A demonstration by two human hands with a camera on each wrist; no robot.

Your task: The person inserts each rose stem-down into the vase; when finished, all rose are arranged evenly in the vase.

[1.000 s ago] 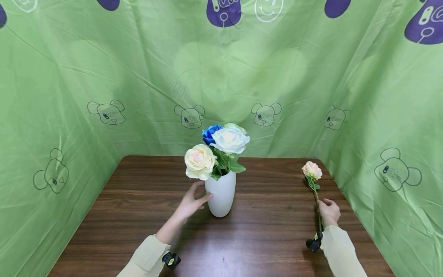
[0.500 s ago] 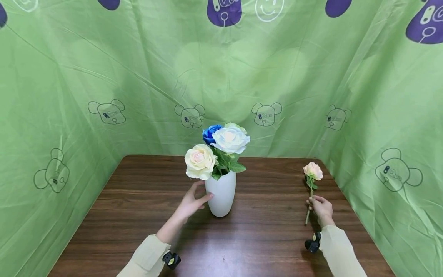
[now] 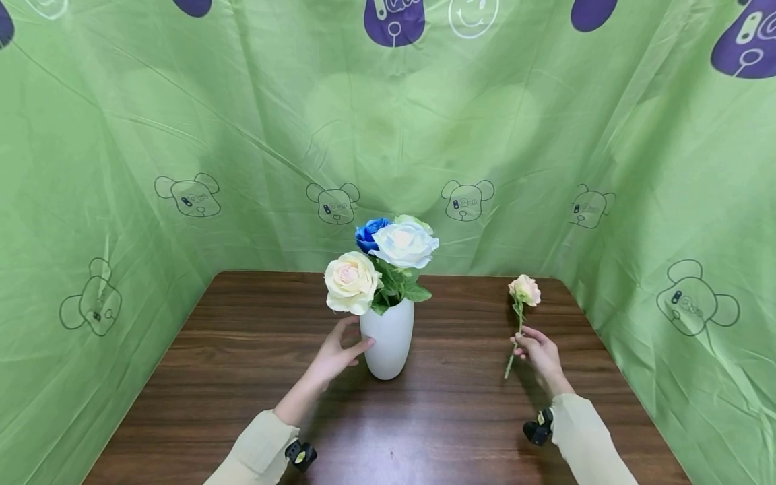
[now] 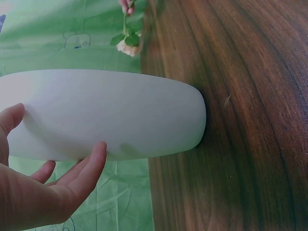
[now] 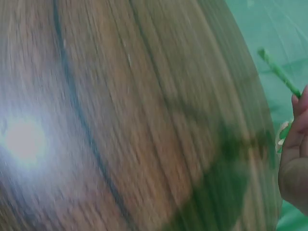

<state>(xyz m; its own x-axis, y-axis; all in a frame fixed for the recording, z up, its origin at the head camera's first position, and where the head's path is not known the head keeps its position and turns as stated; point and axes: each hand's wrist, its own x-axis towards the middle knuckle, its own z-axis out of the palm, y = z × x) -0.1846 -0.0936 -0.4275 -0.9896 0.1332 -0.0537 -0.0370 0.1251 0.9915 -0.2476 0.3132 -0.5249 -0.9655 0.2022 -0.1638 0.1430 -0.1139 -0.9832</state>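
A white vase [image 3: 386, 347] stands upright on the table, holding a cream rose [image 3: 351, 283], a pale blue-white rose [image 3: 405, 244] and a blue rose [image 3: 371, 236] with green leaves. My left hand [image 3: 332, 353] holds the vase's left side, thumb on the front and fingers curved along the side, as the left wrist view also shows on the vase wall [image 4: 120, 113]. On the right, my right hand [image 3: 541, 353] pinches the stem of a pale pink rose [image 3: 525, 289], bloom up and stem end [image 5: 279, 72] pointing down.
The brown wooden table [image 3: 242, 350] spreads around the vase. Green printed cloth [image 3: 388, 135] hangs behind and on both sides. A black wrist camera [image 3: 301, 456] sits on the left wrist and another black camera [image 3: 538, 427] on the right wrist.
My right hand has changed its hold on the pink rose's stem and moved it leftward, toward the vase. The left hand and vase stay in place.
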